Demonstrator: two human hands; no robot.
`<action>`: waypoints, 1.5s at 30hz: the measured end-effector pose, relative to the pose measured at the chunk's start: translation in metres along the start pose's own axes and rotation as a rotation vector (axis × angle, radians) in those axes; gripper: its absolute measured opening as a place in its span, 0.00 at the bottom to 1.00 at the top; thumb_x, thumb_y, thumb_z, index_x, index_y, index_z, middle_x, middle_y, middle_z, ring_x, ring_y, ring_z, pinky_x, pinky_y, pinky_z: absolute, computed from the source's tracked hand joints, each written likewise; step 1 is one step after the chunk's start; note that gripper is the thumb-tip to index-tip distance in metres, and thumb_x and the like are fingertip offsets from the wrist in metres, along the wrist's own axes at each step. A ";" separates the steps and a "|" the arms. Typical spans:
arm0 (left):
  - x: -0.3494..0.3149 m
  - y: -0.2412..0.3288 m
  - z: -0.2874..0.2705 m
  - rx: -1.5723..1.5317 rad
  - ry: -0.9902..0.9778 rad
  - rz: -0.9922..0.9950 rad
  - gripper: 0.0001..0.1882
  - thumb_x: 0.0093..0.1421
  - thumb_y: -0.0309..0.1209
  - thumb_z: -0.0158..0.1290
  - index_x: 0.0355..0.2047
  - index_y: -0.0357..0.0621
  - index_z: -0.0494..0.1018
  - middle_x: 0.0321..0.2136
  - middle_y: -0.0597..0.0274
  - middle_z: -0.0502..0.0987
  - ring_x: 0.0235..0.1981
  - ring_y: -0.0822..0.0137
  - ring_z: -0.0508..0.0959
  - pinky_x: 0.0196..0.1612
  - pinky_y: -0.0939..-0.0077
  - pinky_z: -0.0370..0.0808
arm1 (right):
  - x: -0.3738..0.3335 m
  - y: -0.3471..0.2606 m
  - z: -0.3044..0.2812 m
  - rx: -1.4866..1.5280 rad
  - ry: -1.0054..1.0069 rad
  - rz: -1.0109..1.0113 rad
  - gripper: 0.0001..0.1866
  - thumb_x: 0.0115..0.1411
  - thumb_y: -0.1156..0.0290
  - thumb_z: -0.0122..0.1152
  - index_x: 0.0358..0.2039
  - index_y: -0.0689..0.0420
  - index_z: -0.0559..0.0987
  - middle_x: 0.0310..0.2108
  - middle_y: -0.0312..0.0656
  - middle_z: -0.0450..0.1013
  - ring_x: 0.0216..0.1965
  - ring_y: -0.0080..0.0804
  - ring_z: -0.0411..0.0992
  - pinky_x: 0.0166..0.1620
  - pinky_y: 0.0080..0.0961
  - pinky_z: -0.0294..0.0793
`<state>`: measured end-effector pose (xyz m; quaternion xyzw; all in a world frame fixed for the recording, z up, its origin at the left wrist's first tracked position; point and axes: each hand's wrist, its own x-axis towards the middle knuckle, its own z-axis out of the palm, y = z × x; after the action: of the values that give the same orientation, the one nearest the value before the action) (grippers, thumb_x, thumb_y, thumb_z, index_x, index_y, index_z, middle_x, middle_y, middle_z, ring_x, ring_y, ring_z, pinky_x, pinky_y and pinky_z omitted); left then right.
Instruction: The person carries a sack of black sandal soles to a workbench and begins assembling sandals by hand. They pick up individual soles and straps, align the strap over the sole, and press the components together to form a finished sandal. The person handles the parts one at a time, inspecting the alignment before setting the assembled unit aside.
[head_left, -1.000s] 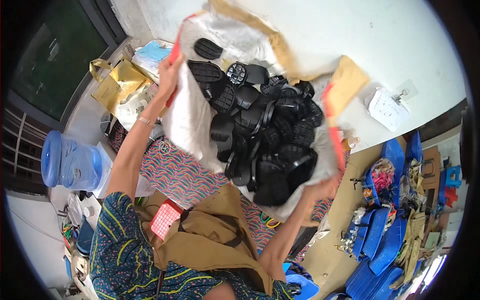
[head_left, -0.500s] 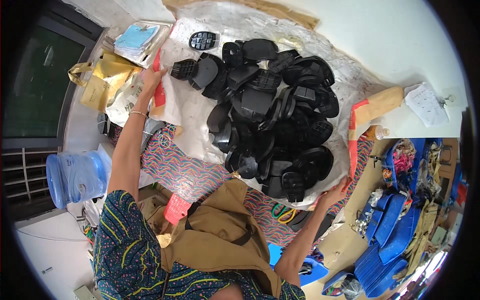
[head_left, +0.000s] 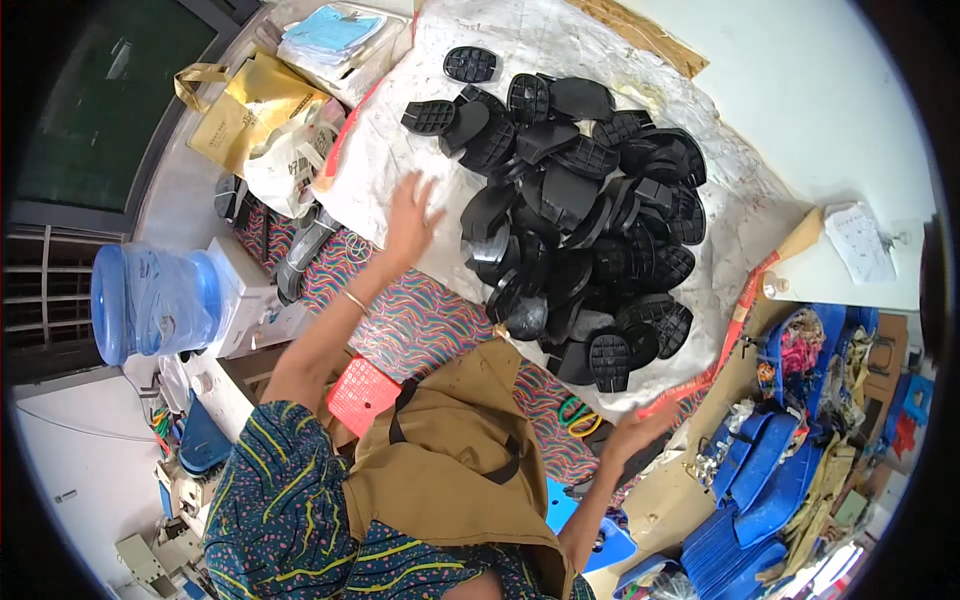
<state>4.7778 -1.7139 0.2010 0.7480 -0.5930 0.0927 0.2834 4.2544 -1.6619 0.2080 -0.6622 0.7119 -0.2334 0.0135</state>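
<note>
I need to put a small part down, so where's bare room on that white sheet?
The white sheet has a bare strip between the black pieces and its left red edge, the left hand over its lower end, and another between the pieces and its right red edge. Its middle is crowded.

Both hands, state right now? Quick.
Left hand: open, fingers spread, holding nothing, over the white sheet.
Right hand: by the sheet's red edge; can't tell whether gripping.

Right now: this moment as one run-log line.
left hand: open, over white sheet | right hand: near sheet's red edge, grip unclear | black molded pieces: mostly piled on sheet | patterned cloth: partly under sheet
</note>
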 end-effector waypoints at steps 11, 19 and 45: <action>-0.131 0.023 0.055 0.149 -0.409 0.071 0.31 0.63 0.37 0.47 0.65 0.44 0.56 0.65 0.46 0.54 0.66 0.41 0.53 0.65 0.44 0.50 | -0.210 -0.083 0.082 1.065 -1.815 -0.120 0.21 0.62 0.64 0.52 0.53 0.61 0.74 0.59 0.48 0.66 0.56 0.43 0.67 0.60 0.31 0.64; -0.161 0.029 0.030 0.010 -0.254 -0.025 0.29 0.62 0.33 0.49 0.63 0.41 0.57 0.64 0.45 0.56 0.65 0.42 0.55 0.66 0.45 0.51 | -0.247 -0.061 0.068 1.219 -1.614 -0.498 0.19 0.61 0.61 0.52 0.45 0.63 0.78 0.49 0.54 0.73 0.46 0.52 0.73 0.51 0.40 0.72; -0.620 0.104 0.008 -0.101 -0.678 -1.346 0.40 0.50 0.25 0.54 0.64 0.46 0.54 0.65 0.42 0.54 0.59 0.42 0.66 0.56 0.46 0.67 | -0.219 -0.204 0.159 0.268 -0.719 -1.213 0.31 0.60 0.65 0.58 0.63 0.55 0.61 0.66 0.51 0.53 0.68 0.51 0.48 0.67 0.49 0.46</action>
<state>4.5050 -1.2148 -0.0668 0.9223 -0.0663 -0.3631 0.1147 4.5242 -1.5068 0.0747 -0.9697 0.1354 -0.0526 0.1963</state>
